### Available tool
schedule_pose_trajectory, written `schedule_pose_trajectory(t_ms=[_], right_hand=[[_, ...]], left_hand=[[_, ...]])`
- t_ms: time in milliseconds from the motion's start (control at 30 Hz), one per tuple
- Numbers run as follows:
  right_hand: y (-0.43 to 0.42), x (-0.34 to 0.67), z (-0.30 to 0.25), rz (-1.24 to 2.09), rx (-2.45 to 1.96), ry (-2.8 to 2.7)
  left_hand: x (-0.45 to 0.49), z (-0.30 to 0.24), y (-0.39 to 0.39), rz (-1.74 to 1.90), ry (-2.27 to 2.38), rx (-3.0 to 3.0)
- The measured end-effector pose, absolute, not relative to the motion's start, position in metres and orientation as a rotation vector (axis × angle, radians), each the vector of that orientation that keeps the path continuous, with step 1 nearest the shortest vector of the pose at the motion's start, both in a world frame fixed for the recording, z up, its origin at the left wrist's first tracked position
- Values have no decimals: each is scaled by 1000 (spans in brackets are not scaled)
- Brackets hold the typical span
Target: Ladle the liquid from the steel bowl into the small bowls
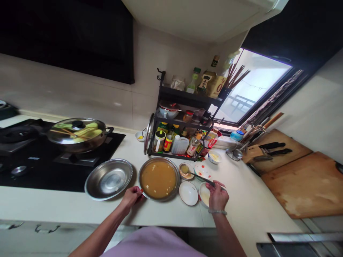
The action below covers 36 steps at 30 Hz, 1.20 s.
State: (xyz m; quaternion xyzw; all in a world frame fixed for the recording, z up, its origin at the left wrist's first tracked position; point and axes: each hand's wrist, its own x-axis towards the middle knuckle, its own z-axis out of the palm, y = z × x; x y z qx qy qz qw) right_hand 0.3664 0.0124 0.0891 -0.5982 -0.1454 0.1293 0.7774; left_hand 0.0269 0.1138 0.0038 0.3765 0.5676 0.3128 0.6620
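My left hand is closed on the near left rim of a round metal basin filled with brown liquid, with a few pale bits floating in it. My right hand grips the dark handle of a ladle. The ladle's head is over a small patterned bowl to the right of the basin; whether it touches the bowl I cannot tell. A white dish lies nearer to me. Partly hidden behind my right hand is a white bowl with pale contents.
Left of the basin stands an empty metal bowl. On the stove sits a lidded pan with chopsticks across it. Behind are a black rack of bottles, a small bowl, a knife block and cutting boards.
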Motion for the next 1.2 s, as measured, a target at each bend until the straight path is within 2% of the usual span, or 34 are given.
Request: schedule_pose_trajectory(t_ms=[267, 433, 867, 1000, 1200], right_hand=[[3, 366, 87, 154, -1520, -701], [-6, 345, 93, 125, -1449, -1064], [16, 282, 61, 426, -1363, -1386], [20, 273, 56, 473, -1346, -1316], [20, 284, 56, 588, -1429, -876]], left_hand=[[25, 3, 115, 688, 1248, 868], [26, -3, 115, 735, 1267, 837], [25, 6, 114, 708, 1241, 823], [26, 6, 113, 717, 1235, 829], [25, 7, 114, 713, 1225, 812]])
